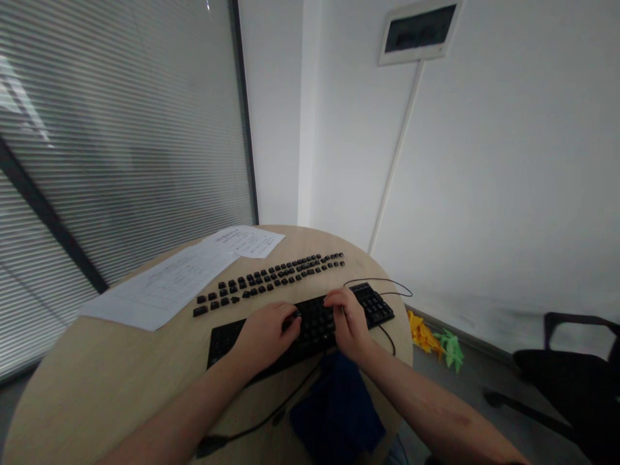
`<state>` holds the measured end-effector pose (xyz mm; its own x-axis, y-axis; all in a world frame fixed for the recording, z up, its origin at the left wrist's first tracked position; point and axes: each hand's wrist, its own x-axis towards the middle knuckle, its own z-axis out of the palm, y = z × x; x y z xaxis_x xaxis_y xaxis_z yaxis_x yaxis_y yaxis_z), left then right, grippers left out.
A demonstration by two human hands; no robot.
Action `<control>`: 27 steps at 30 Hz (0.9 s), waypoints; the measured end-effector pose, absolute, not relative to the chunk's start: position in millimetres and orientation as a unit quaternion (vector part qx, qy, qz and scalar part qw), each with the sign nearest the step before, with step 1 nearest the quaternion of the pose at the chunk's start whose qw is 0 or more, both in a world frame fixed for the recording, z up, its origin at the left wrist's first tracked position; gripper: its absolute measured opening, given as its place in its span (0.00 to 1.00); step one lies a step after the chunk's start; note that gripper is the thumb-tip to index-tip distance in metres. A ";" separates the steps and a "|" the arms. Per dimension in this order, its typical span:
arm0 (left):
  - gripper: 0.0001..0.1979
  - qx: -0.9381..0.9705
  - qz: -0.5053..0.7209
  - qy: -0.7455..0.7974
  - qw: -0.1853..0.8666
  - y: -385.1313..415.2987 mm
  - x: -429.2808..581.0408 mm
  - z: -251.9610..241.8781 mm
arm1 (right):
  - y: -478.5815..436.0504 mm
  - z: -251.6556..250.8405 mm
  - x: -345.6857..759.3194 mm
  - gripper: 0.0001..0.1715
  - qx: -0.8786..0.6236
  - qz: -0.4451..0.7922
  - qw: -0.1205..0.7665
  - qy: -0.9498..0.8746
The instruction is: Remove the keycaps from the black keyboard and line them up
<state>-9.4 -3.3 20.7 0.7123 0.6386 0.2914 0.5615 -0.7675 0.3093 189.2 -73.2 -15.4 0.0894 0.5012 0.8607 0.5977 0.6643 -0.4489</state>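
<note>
A black keyboard (314, 323) lies slanted across the round table, its left part looking bare of keycaps and its right part bearing them. Over its middle, my left hand (268, 332) pinches a small black piece that looks like a keycap (292, 317) between thumb and fingers. My right hand (349, 326) rests on the keyboard further right, fingers bent inward; whatever is under its fingertips is hidden. Behind the keyboard, several loose black keycaps (261, 279) stand in slanting rows on the wood.
Printed paper sheets (169, 284) cover the table's (92, 381) far left. A dark blue cloth (336, 410) and a black cable (261, 423) lie at the near edge. Yellow scraps (423, 332) and green scraps (451, 350) lie on the floor beside a black chair (566, 381).
</note>
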 end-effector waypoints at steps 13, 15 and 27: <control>0.15 0.936 0.179 0.270 0.139 -2.0 -11.7 17.2 | -69.5 -11.6 188.5 0.13 -0.434 0.019 0.512 -0.741; 0.15 0.937 0.175 0.268 0.139 -2.2 -11.8 16.7 | -68.5 -13.1 189.1 0.13 -0.441 0.022 0.502 -0.744; 0.13 0.942 0.169 0.250 0.147 -3.2 -11.4 13.9 | -65.3 -16.8 188.5 0.11 -0.442 0.050 0.457 -0.770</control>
<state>-11.4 -3.2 13.9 0.8171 0.5215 0.2455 0.4221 -0.8314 0.3614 188.5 -65.3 -16.8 -0.1911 0.7262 0.6604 0.6353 0.6044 -0.4808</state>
